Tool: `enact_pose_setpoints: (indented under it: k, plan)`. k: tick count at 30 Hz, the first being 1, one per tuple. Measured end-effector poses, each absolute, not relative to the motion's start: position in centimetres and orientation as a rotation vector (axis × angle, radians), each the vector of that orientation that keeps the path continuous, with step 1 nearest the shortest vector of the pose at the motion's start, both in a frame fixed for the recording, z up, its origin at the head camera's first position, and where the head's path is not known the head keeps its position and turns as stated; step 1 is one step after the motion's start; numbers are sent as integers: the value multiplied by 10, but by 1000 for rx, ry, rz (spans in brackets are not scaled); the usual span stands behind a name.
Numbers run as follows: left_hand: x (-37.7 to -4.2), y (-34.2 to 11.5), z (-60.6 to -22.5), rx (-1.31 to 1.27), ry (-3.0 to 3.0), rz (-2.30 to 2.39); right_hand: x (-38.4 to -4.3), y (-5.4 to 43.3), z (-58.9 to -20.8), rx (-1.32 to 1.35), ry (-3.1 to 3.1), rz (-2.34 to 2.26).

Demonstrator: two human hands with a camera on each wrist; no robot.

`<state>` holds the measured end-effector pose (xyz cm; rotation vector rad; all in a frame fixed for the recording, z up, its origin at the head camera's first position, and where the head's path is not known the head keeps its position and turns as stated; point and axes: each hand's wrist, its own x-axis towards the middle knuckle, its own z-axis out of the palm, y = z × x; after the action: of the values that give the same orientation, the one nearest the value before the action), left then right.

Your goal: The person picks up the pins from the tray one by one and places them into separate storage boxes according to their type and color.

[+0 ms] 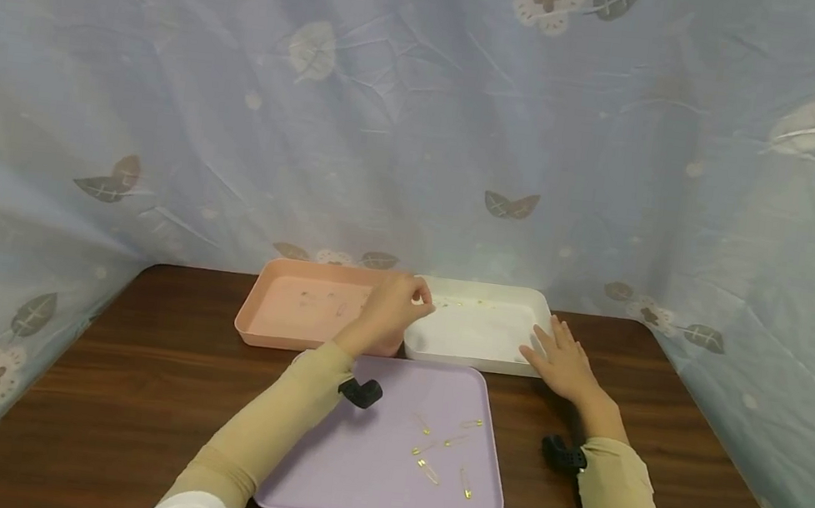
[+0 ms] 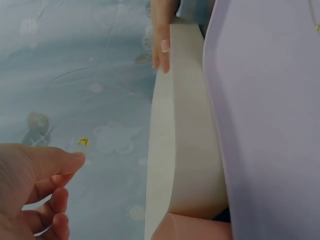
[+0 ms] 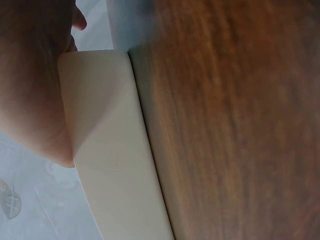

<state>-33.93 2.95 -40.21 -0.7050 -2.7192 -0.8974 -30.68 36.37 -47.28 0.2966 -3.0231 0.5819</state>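
Fingers [image 2: 65, 162] of the left hand [image 1: 388, 305] are pinching a gold pin [image 2: 83, 143] by its lower end, so the head pokes up clear of the tips, probably the easiest hold on something that skinny. That hand is mid-frame, around where the pink tray [image 1: 271, 306] and white tray [image 1: 473, 339] meet. The right hand [image 1: 564, 364] has its fingers spread at the white tray's right edge, I'd guess just steadying it. Purple tray [image 1: 345, 469] sits lower center on the table [image 1: 127, 398], loose pins [image 1: 430, 471] scattered toward its right, likely easier to grab spaced out.
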Motion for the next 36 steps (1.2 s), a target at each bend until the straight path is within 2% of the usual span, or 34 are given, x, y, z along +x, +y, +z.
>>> enact_pose_setpoints:
  k: [24,36]
  plan:
    - [-387,67,-389,-772,-2725,-629,-307,363,-476,281,-3010,586]
    - [-405,105,-396,-768,-2688,-463,-307,360,-473,275,-3015,562]
